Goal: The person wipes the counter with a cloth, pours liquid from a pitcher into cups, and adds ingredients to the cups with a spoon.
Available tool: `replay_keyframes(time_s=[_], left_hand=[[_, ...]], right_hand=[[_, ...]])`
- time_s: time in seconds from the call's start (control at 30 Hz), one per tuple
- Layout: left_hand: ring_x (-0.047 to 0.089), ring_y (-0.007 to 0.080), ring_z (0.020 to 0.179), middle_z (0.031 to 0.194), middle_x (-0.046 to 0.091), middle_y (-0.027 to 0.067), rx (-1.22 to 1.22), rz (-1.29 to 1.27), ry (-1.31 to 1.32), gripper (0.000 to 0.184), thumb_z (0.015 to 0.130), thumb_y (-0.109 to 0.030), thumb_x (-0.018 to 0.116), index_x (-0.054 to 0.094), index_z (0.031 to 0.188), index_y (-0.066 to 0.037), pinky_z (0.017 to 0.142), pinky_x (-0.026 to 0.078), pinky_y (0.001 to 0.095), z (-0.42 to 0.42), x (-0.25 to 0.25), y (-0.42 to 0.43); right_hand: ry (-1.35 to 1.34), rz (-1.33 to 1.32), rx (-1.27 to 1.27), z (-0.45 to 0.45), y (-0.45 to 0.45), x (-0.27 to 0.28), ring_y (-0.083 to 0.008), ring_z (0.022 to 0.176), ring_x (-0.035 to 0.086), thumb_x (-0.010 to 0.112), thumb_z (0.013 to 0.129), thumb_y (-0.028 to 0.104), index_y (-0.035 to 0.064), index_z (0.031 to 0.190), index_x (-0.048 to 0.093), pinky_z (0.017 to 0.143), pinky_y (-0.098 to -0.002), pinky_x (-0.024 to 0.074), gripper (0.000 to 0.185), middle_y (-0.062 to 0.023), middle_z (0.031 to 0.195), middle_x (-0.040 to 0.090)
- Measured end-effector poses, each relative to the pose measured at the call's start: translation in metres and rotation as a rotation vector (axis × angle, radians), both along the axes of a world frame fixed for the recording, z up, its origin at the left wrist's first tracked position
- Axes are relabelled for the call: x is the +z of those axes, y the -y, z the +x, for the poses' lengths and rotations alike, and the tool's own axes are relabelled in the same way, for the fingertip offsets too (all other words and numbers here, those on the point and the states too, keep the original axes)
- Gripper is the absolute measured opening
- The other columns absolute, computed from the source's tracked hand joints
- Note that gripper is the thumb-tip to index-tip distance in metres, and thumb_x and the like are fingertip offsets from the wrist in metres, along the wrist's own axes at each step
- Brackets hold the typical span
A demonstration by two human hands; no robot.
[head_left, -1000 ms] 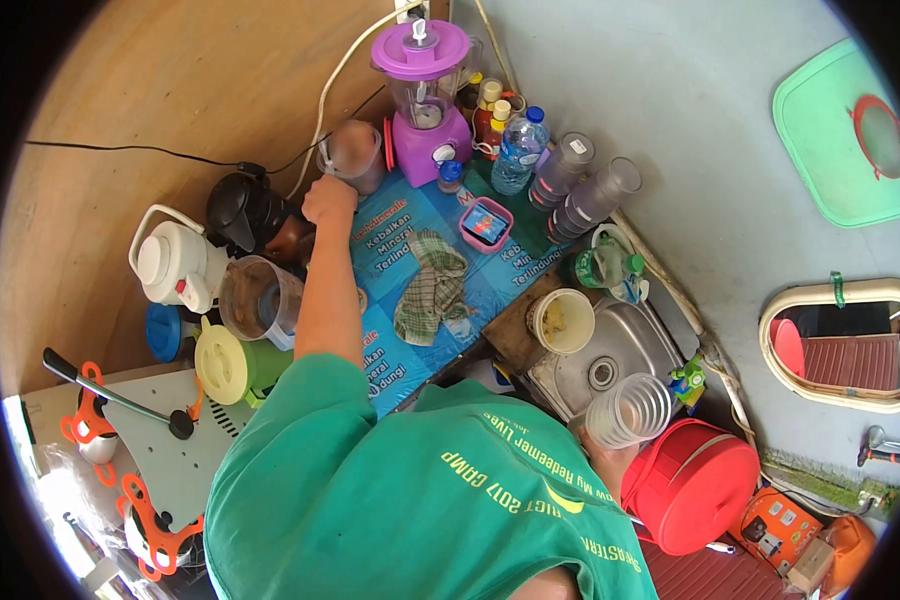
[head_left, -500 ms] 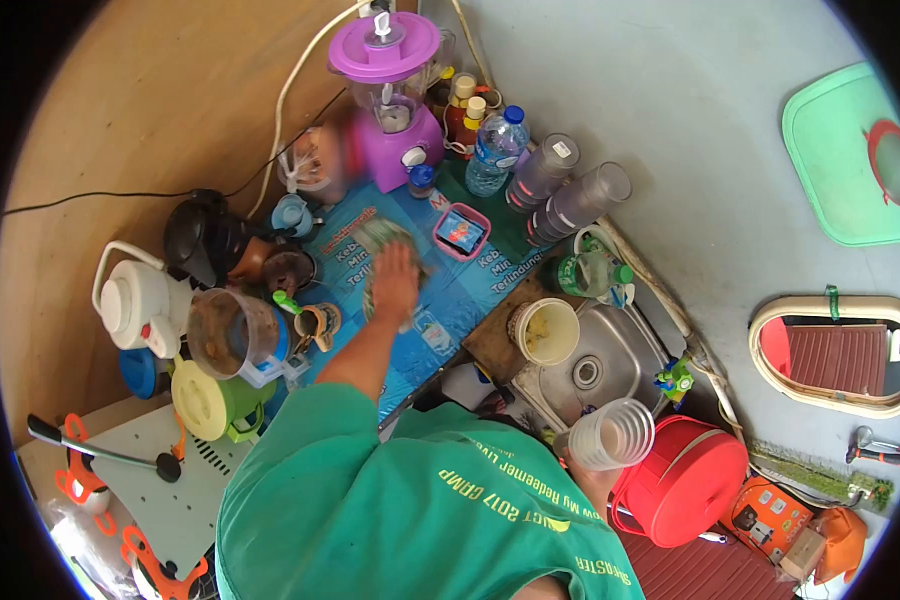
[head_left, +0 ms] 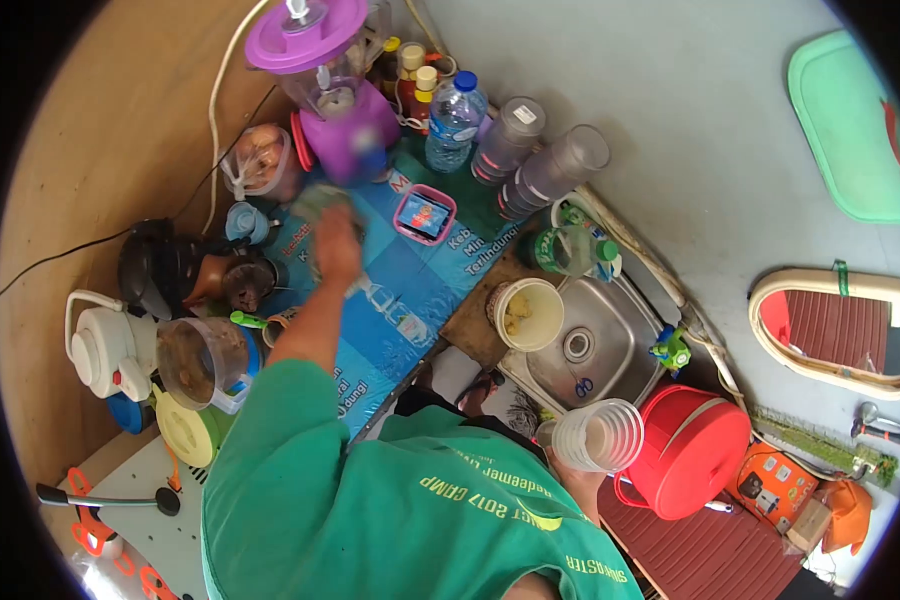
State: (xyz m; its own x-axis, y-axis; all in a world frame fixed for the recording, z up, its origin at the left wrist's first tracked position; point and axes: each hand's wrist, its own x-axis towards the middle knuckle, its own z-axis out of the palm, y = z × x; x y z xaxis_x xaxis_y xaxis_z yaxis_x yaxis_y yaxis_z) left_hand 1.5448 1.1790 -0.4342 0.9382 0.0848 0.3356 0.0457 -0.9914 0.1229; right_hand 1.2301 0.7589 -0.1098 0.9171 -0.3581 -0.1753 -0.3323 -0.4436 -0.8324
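Note:
My left hand [head_left: 338, 248] presses a greenish-grey cloth [head_left: 320, 205] onto the blue printed plastic sheet [head_left: 380, 270] on the counter. Its fingers are blurred and partly cover the cloth. To the right of this hand lies a pink-framed tray with a phone-like screen [head_left: 426, 214]. A purple blender [head_left: 335, 130] and a clear tub of brownish round items [head_left: 260, 160] stand just beyond the cloth. At the lower right, my right hand [head_left: 577, 480] grips a stack of clear plastic cups [head_left: 600, 437] from below; the stack hides part of its fingers.
A steel sink [head_left: 620, 330] lies right of the counter, with a white bucket [head_left: 530, 314] at its edge. Bottles [head_left: 457, 125] and tall cup stacks [head_left: 555, 170] line the wall. Left are a white flask [head_left: 110, 345] and a clear container [head_left: 200, 360]. A red bucket [head_left: 695, 450] stands right.
My left hand has slid the cloth left and farther across the sheet, toward the blender and tub. The whole view has shifted. My right hand still holds the cups.

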Motion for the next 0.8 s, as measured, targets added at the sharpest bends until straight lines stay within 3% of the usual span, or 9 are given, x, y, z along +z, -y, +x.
replay_keyframes(time_s=[0.13,0.2,0.27,0.33,0.43,0.5,0.57,0.67,0.8], left_hand=[[0.050,0.0346,0.125,0.130,0.056,0.0169,0.347,-0.086,-0.211,0.033,0.091,-0.017,0.048,0.058,0.120,-0.005,0.106,0.037,0.0485,0.059,0.048,-0.003],[0.054,0.0333,0.116,0.121,0.059,0.0140,0.379,-0.049,-0.234,0.024,0.090,-0.019,0.049,0.062,0.107,-0.007,0.096,0.041,0.0479,0.057,0.043,0.029],[0.057,0.0313,0.107,0.117,0.060,0.0116,0.155,0.010,-0.223,0.028,0.090,-0.023,0.051,0.064,0.110,-0.008,0.088,0.043,0.0484,0.015,0.049,0.069],[0.056,0.0305,0.100,0.118,0.062,0.0111,-0.150,0.010,-0.151,0.032,0.089,-0.026,0.053,0.066,0.114,-0.011,0.082,0.044,0.0489,-0.049,0.060,0.100],[0.056,0.0295,0.100,0.127,0.060,0.0106,-0.403,-0.013,-0.103,0.035,0.090,-0.026,0.053,0.065,0.121,-0.013,0.082,0.043,0.0491,-0.077,0.065,0.071],[0.055,0.0300,0.109,0.133,0.058,0.0106,-0.165,0.039,-0.166,0.036,0.092,-0.024,0.052,0.064,0.123,-0.014,0.090,0.042,0.0500,-0.051,0.063,0.044],[0.052,0.0323,0.120,0.134,0.057,0.0138,0.090,0.044,0.026,0.039,0.093,-0.023,0.050,0.060,0.128,-0.009,0.101,0.039,0.0491,-0.016,0.045,0.026],[0.048,0.0357,0.127,0.132,0.057,0.0180,0.081,0.068,0.028,0.039,0.093,-0.021,0.049,0.058,0.126,-0.002,0.109,0.034,0.0507,-0.021,0.031,0.059],[0.042,0.0358,0.137,0.139,0.052,0.0207,-0.473,-0.247,-0.184,0.044,0.088,-0.009,0.054,0.055,0.131,0.002,0.117,0.025,0.0517,-0.143,0.060,0.119]], right_hand=[[0.054,-0.102,0.040,-0.001,-0.005,0.005,-0.0204,0.102,0.063,0.085,0.067,0.004,0.0040,0.119,0.059,0.092,-0.0363,0.0488,0.058,-0.0078,0.112,0.065],[-0.032,0.119,-0.003,-0.002,0.000,0.003,-0.0206,0.103,0.063,0.085,0.067,0.004,0.0042,0.120,0.059,0.093,-0.0366,0.0483,0.059,-0.0075,0.112,0.064],[0.006,0.097,-0.005,-0.006,0.006,-0.010,-0.0204,0.104,0.063,0.085,0.068,0.005,0.0043,0.120,0.059,0.093,-0.0365,0.0483,0.059,-0.0071,0.113,0.064],[0.069,-0.213,0.157,-0.011,0.010,-0.015,-0.0205,0.104,0.062,0.086,0.068,0.005,0.0046,0.120,0.059,0.093,-0.0364,0.0484,0.059,-0.0070,0.112,0.064],[0.052,-0.155,0.070,-0.005,0.006,-0.002,-0.0204,0.104,0.062,0.085,0.068,0.006,0.0046,0.119,0.060,0.094,-0.0365,0.0481,0.057,-0.0069,0.112,0.064],[0.041,-0.192,0.110,-0.004,0.008,0.004,-0.0203,0.105,0.062,0.085,0.069,0.007,0.0048,0.118,0.061,0.094,-0.0367,0.0479,0.055,-0.0066,0.112,0.064],[0.031,-0.220,0.150,-0.003,0.009,0.003,-0.0202,0.105,0.062,0.085,0.069,0.007,0.0050,0.117,0.062,0.094,-0.0369,0.0476,0.054,-0.0062,0.112,0.064],[0.012,-0.214,0.176,-0.001,0.005,0.002,-0.0198,0.106,0.062,0.084,0.070,0.007,0.0053,0.117,0.062,0.095,-0.0368,0.0474,0.052,-0.0055,0.113,0.065],[-0.006,-0.179,0.233,0.003,0.007,0.003,-0.0198,0.107,0.062,0.084,0.072,0.007,0.0056,0.119,0.062,0.095,-0.0362,0.0474,0.052,-0.0056,0.114,0.065]])
